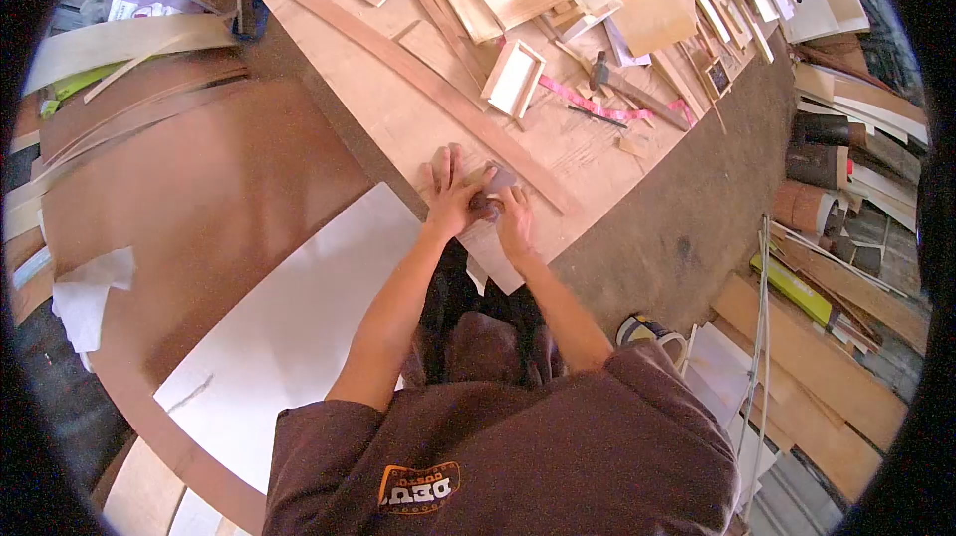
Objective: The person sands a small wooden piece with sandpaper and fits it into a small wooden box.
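Observation:
At the near corner of a plywood-topped table [368, 103], my two hands are close together. My left hand [454, 200] has some fingers spread on the board, with its thumb side against a small dark brown piece [485, 206]. Curled around the other side of this piece is my right hand [515, 224]. A flat greyish patch [503, 179] shows just beyond the fingers; I cannot tell whether it belongs to the same piece. My fingers hide much of it. A long reddish wood strip [418, 83] lies just past both hands.
Farther up the table are a small framed wooden tray [514, 79], a hammer [637, 90], pink ribbon [583, 101] and wood offcuts. A large brown sheet [199, 168] and a white sheet [299, 327] are at left. Boards [797, 377] and rolls [819, 166] are at right.

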`<state>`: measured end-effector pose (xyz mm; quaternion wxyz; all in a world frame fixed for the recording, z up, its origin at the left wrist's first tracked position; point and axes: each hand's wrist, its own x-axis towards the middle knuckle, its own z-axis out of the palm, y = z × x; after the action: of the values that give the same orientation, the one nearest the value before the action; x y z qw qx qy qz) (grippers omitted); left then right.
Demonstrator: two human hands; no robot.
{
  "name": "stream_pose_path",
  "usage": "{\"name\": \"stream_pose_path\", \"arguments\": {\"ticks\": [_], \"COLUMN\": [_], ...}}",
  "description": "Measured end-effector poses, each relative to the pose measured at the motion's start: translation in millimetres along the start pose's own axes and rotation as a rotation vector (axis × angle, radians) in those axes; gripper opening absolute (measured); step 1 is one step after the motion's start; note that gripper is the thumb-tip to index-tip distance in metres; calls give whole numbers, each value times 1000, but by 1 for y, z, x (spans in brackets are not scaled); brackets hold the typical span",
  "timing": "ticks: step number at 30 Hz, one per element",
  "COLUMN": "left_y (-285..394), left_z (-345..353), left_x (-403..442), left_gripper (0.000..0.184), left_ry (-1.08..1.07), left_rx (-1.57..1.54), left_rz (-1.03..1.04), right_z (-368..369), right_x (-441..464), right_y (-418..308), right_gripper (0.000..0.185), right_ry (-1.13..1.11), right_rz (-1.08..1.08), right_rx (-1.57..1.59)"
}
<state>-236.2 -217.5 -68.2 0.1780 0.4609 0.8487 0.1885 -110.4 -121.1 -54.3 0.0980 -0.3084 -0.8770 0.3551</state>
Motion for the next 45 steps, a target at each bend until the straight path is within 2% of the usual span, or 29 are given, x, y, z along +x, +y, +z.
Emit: {"name": "stream_pose_path", "arguments": {"ticks": [1,3,4,6,9,10,12,13,15,18,19,21,22,24,25,27,28,29,31,32,33,34,36,37,39,40,42,44,45], "left_y": [1,0,0,3,4,0,0,3,4,6,4,2,2,-2,-2,1,-3,-4,-2,-3,-2,-2,1,1,-1,0,-1,-4,1], "left_z": [0,-4,-7,-9,-7,-6,-8,-9,-14,-13,-8,-8,-9,-3,-1,-1,-2,-3,2,4,-3,-6,-8,-9,-14,-11,-6,0,-11], "left_x": [1,-1,0,4,4,4,-1,-2,1,2,-9,0,-2,2,0,0,-2,-3,0,0,1,0,2,-2,-3,0,0,0,2], "left_gripper": [88,92,92,95,96,96,97,97,97,97,97,95,93,92,92,93,94,94,95,95,94,92,92,92,93,95,97,98,97], "left_ry": [2,24,25,-106,-140,-133,68,74,-76,-120,-135,118,41,32,15,8,1,-1,163,168,79,-14,-23,-45,-65,-73,-3,71,-48], "left_rx": [-3,52,52,73,13,19,19,14,-43,59,65,-2,-47,-23,3,-22,-36,-35,302,303,142,-17,-21,-25,-21,-39,-12,18,28], "left_rz": [-1,30,34,-26,-54,-48,61,64,-1,-29,-26,61,31,30,22,25,32,34,104,109,79,47,34,22,22,19,62,101,50], "right_z": [0,-3,-10,-22,-18,-13,-11,-13,-17,0,-2,-13,-12,-14,-15,-17,-5,6,1,-1,-6,-11,-19,-17,-11,-11,-17,-19,-21], "right_x": [-3,-14,-8,14,30,19,-13,-12,-7,28,9,-8,-11,-13,-6,26,10,-16,-29,-31,-30,-18,20,14,3,-5,-29,-13,1], "right_y": [-2,-16,-21,-23,-17,-19,-26,-22,-13,22,11,-7,-3,10,11,17,25,29,23,21,13,6,3,-3,-19,-15,-10,0,3], "right_gripper": [32,18,18,18,19,19,21,21,26,28,28,31,31,31,31,48,48,46,45,35,25,25,36,36,21,21,18,17,16], "right_ry": [-1,110,115,181,199,209,94,97,135,228,228,183,184,144,143,-108,-107,-30,54,102,150,156,-7,-9,306,312,103,186,255], "right_rz": [-2,-101,-100,4,-26,-31,104,100,-50,-86,-71,71,77,-39,-29,145,148,117,78,53,27,28,89,93,-174,-182,119,37,-53], "right_rx": [-3,-14,-15,65,87,89,85,78,42,-8,0,158,155,69,67,51,57,-4,-75,36,149,152,105,111,26,21,144,84,32]}}
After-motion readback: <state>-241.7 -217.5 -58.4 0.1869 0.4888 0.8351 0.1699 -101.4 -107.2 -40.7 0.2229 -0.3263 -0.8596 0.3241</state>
